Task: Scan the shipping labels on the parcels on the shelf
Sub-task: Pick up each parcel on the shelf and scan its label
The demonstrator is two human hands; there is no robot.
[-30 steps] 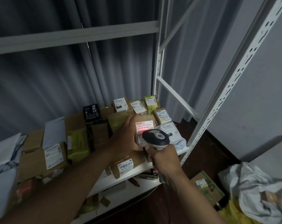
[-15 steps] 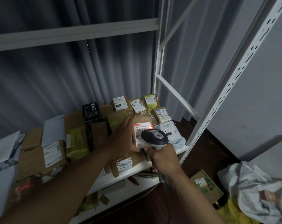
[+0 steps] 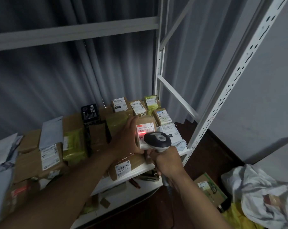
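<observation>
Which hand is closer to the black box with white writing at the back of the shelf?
Left. The left hand holds a brown parcel with a red-lit label just right of the black box with white writing; the right hand, gripping the scanner, is farther right and nearer the camera.

Shelf [image 3: 144,167]: white metal board, crowded.
On it: brown parcels [image 3: 32,164], green-wrapped packets [image 3: 74,144], a black box [image 3: 90,112], a grey mailer [image 3: 170,135], side by side.
Floor [image 3: 211,156]: dark; carton [image 3: 211,189], white bag [image 3: 262,195].

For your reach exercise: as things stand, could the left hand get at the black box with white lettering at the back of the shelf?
Probably yes. The left hand holds the brown parcel being scanned, so it must let go first; nothing rises between it and the black box.
</observation>
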